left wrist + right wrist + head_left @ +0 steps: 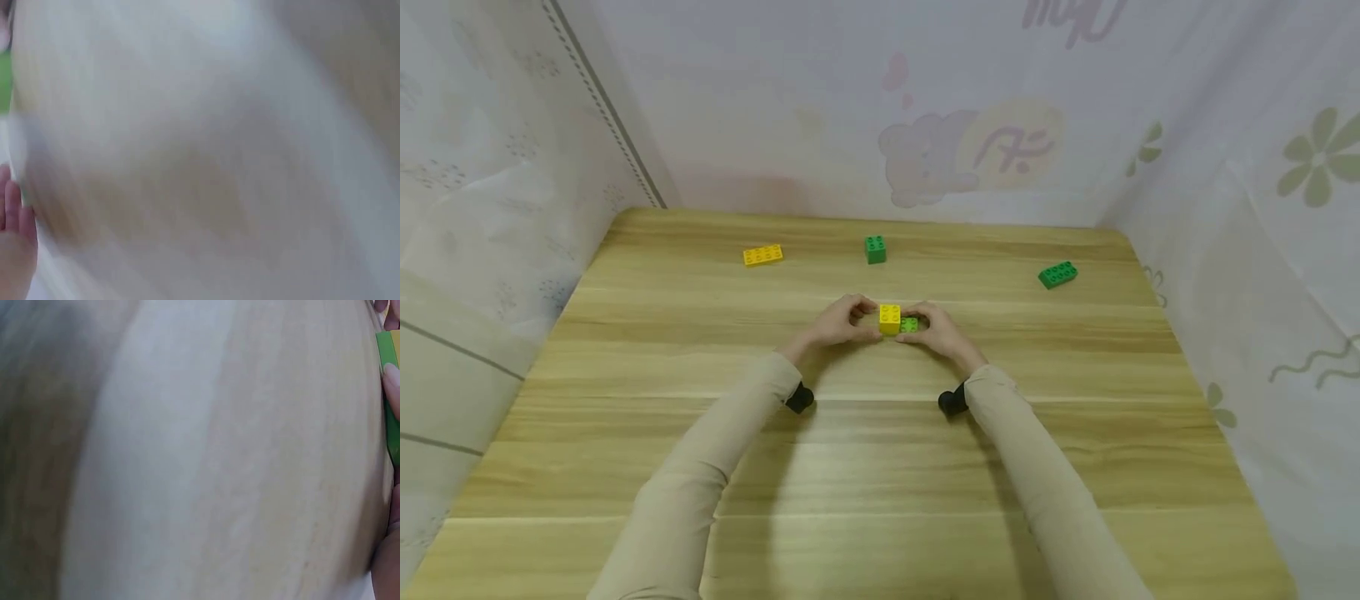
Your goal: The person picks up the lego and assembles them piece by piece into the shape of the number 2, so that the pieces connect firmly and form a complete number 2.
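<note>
In the head view, a yellow toy building brick (890, 319) stands over the middle of the table, its left side between the thumb and fingers of my left hand (841, 322). A light green building brick (909, 325) shows lower down, right against the yellow one. My right hand (942, 331) pinches the green brick, with thumb in front and fingers behind. In the right wrist view, the green brick (387, 353) appears at the right edge with yellow beside it, a thumb lying on it. The left wrist view is mostly blurred; the green brick (5, 81) shows at its left edge.
Along the back of the wooden table (880, 467) lie a flat yellow brick (763, 255) at left, a dark green brick (876, 249) near the middle, and a longer dark green brick (1058, 275) at right. Patterned cloth walls (760, 108) enclose the back and sides.
</note>
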### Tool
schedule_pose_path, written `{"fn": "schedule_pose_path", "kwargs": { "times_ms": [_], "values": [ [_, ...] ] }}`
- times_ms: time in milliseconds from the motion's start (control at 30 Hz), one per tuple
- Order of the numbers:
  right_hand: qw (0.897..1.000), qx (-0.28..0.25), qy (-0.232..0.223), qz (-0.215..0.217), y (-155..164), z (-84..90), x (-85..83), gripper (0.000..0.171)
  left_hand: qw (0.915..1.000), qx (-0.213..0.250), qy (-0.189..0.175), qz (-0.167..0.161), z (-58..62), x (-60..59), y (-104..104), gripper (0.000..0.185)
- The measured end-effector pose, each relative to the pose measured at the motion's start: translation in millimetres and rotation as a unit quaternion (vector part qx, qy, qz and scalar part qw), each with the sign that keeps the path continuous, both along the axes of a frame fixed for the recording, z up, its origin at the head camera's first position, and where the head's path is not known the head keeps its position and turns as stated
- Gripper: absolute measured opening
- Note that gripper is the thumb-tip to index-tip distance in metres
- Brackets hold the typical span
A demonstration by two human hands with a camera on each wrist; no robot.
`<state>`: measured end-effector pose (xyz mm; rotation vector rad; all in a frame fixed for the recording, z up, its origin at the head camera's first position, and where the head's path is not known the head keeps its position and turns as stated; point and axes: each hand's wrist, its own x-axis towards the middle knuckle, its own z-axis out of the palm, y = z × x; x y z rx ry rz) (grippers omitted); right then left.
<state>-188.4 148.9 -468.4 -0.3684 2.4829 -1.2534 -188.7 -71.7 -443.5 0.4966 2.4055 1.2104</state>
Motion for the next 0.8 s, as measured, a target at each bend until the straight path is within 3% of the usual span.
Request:
{"fn": "schedule_pose_path", "kwargs": {
  "times_ms": [200,500,633,800],
  "values": [
    [1.0,-0.001,-0.018,0.0,-2.6,2.1,0.9,0.052,0.9958,0.0,0.001,0.091,11.7,-18.3,-40.2,0.058],
    [1.0,-0.009,-0.015,-0.008,0.0,-2.4,9.6,0.049,0.9864,-0.02,-0.001,0.163,23.7,-39.4,-95.9,0.059],
    [1.0,-0.013,-0.008,-0.012,-0.3,-2.9,10.3,0.049,0.9813,-0.03,0.003,0.19,24.9,-49.2,-109.5,0.06],
    [1.0,-0.018,0.006,-0.009,0.0,-1.9,7.1,0.048,0.9747,-0.046,0.034,0.216,28.4,-61.2,-120.7,0.058]
  ]
}}
